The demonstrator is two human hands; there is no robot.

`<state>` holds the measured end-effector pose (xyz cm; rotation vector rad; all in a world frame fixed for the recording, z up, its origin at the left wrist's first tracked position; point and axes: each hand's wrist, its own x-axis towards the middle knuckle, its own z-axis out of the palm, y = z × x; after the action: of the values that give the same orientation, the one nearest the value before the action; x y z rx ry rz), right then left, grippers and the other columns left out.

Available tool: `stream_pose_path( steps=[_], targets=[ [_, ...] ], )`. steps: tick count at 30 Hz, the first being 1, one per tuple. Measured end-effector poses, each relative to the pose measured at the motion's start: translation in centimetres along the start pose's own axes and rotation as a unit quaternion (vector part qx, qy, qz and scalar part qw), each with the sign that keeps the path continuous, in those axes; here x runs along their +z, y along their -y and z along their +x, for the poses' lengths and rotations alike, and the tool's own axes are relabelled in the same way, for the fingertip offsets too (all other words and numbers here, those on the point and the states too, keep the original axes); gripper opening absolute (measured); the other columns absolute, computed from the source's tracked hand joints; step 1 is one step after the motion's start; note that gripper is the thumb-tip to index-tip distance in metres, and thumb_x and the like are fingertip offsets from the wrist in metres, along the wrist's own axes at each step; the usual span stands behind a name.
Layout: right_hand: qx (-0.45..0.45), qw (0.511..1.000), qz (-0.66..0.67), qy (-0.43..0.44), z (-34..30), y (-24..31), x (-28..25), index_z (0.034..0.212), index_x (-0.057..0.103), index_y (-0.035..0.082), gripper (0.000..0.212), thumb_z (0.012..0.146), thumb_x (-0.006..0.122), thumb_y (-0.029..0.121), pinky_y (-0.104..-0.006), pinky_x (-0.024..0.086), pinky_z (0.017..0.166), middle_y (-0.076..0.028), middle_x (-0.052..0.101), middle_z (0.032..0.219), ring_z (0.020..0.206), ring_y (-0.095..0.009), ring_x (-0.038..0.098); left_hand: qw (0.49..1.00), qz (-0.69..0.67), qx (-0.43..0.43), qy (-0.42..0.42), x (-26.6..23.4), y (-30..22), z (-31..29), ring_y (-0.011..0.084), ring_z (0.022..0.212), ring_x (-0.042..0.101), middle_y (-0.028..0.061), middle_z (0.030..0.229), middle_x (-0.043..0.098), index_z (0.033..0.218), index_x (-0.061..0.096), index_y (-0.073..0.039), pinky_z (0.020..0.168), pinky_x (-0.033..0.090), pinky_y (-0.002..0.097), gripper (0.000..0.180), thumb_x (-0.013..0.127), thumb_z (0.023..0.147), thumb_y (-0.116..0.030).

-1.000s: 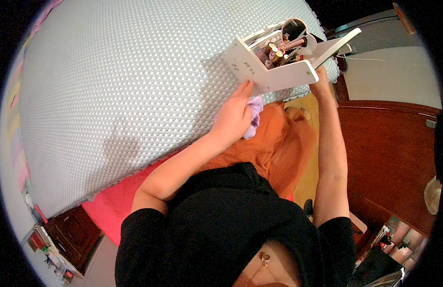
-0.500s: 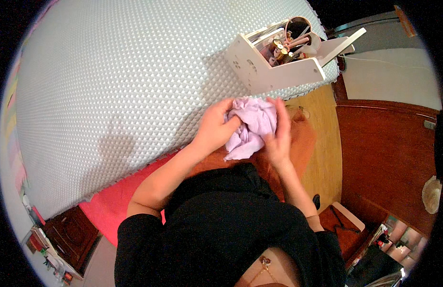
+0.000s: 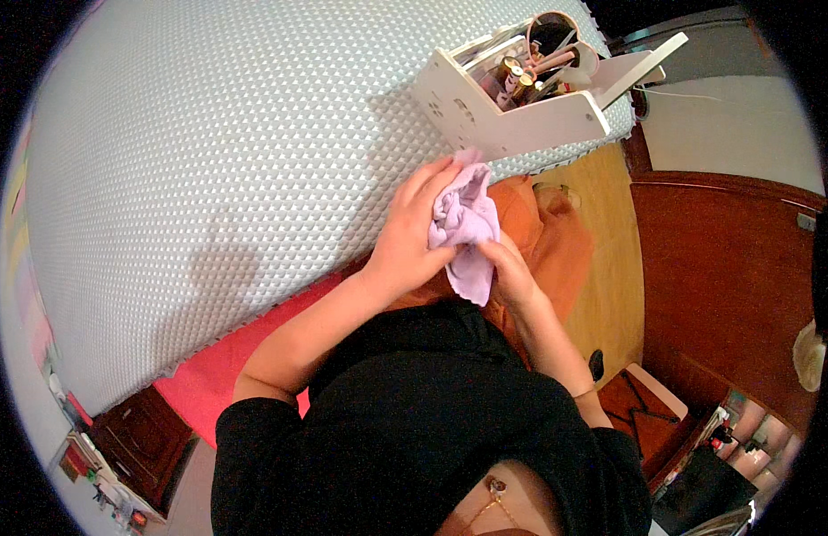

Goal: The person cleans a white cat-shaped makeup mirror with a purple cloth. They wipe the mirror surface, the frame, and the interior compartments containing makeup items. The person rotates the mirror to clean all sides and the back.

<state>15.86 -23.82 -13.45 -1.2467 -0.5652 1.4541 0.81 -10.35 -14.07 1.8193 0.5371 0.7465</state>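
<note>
A crumpled light purple cloth [image 3: 468, 214] is bunched between both hands, above my lap and the edge of the bed. My left hand [image 3: 409, 228] grips it from the left, with its fingers along the far side and the thumb pointing toward the near part. From the right, my right hand [image 3: 512, 271] pinches the cloth's lower part; some of its fingers are hidden behind the fabric. One corner of the cloth hangs down below the thumbs. Just beyond the cloth stands a white organizer box [image 3: 539, 134].
The organizer holds pens, small bottles and a round mirror-like piece [image 3: 554, 34]. It stands on a bed with a grey-white textured cover [image 3: 253, 134]. Red fabric [image 3: 244, 348] lies along the bed's edge. To the right are a wooden floor [image 3: 615, 268] and a dark red-brown wooden panel [image 3: 727, 259].
The cloth has been squeezed into a narrower bundle. My right hand has moved down and inward to its lower part, while my left hand has spread along its left side.
</note>
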Motion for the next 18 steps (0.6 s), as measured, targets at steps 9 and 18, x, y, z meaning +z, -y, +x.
stream_pose_path(
  steps=[9,18],
  targets=[
    [-0.273,0.918,-0.209,-0.200,1.9,4.3,0.6,0.151,0.039,-0.003,0.052,0.103,0.054,0.009,-0.0387,0.042,0.111,-0.017,0.054,0.143,0.130,-0.027,0.054,0.969,0.051,0.157,-0.184,-0.7,-4.5,5.1,0.0348,0.120,0.055,0.0173,0.127,0.056,0.131,0.064,-0.005,0.108,0.042,0.0416,0.066,0.066,0.065,0.000],
    [-0.337,0.844,-0.366,-0.201,2.9,4.7,0.2,0.144,0.047,-0.006,0.060,0.085,0.058,-0.004,-0.0403,0.038,0.113,-0.023,0.039,0.149,0.139,-0.035,0.041,0.883,0.277,0.299,-0.234,3.9,0.6,8.4,0.0277,0.119,0.055,-0.0017,0.142,0.060,0.116,0.074,-0.010,0.094,0.052,0.0368,0.035,0.069,0.082,-0.015]
  ],
)
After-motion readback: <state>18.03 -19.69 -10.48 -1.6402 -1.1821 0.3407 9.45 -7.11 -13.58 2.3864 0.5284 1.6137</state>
